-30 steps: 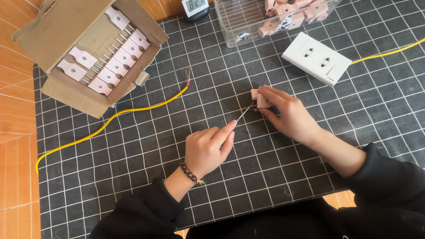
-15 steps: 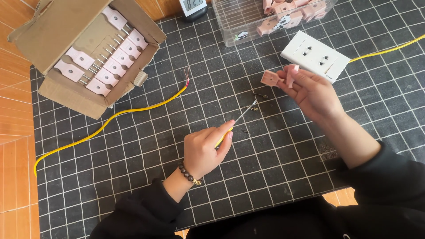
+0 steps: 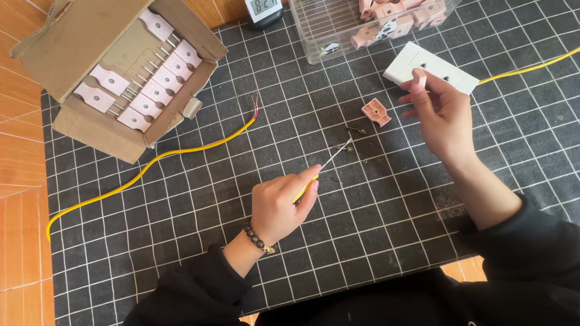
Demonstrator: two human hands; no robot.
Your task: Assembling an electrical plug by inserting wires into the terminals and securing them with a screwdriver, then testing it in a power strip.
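Note:
My left hand (image 3: 281,204) grips a small yellow-handled screwdriver (image 3: 326,164), its thin metal shaft pointing up and right over the black grid mat (image 3: 181,229). My right hand (image 3: 440,111) is raised near the white socket strip (image 3: 429,67) and pinches a small pink plug part (image 3: 418,78) between thumb and fingers. A pink plug half (image 3: 376,112) lies on the mat between the hands. Several small metal pins and screws (image 3: 356,130) are scattered just beyond the screwdriver tip.
An open cardboard box (image 3: 115,66) of pink plugs stands at the upper left. A clear plastic bin (image 3: 356,27) with pink parts sits at the top. A yellow cable (image 3: 151,163) with bared ends runs across the mat. A small clock (image 3: 264,9) is at the top edge.
My right hand has lifted up and right from the screwdriver tip toward the socket strip. A pink plug half and small metal parts now lie on the mat. My left hand stayed.

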